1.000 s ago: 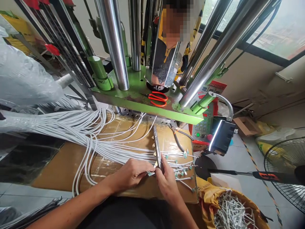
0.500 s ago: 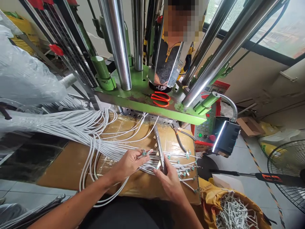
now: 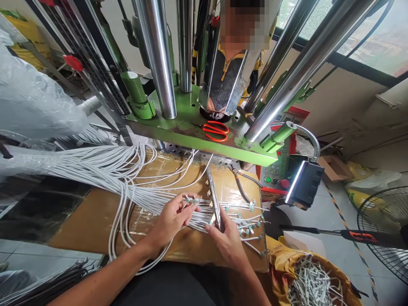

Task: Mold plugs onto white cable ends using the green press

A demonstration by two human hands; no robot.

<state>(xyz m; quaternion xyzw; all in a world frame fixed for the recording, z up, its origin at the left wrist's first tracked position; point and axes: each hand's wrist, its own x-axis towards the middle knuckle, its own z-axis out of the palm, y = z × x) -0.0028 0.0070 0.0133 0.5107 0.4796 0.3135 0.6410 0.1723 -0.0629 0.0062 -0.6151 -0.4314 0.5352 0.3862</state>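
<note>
Between the fingertips of my left hand (image 3: 176, 214) are small cable ends with teal-and-metal connectors (image 3: 190, 199). My right hand (image 3: 228, 238) is closed around the near end of a narrow metal bar (image 3: 214, 195), which slants away from me with small brass-coloured pieces along its left edge. Beneath both hands runs a thick bundle of white cables (image 3: 149, 197); several teal-tipped cable ends (image 3: 250, 225) lie fanned out to the right of the bar. A cardboard sheet (image 3: 86, 221) lies under all of this.
Ahead stands a green press plate (image 3: 185, 138) with steel columns, red-handled scissors (image 3: 216, 129) on it. Orange-handled pliers (image 3: 240, 187) lie on the cardboard. At right are a lit lamp (image 3: 302, 185), a fan (image 3: 385, 229) and a yellow sack (image 3: 277, 263) of white scraps.
My left hand has turned and its fingers have shifted around the small connectors, drawing slightly away from the bar. My right hand and the metal bar stay nearly still.
</note>
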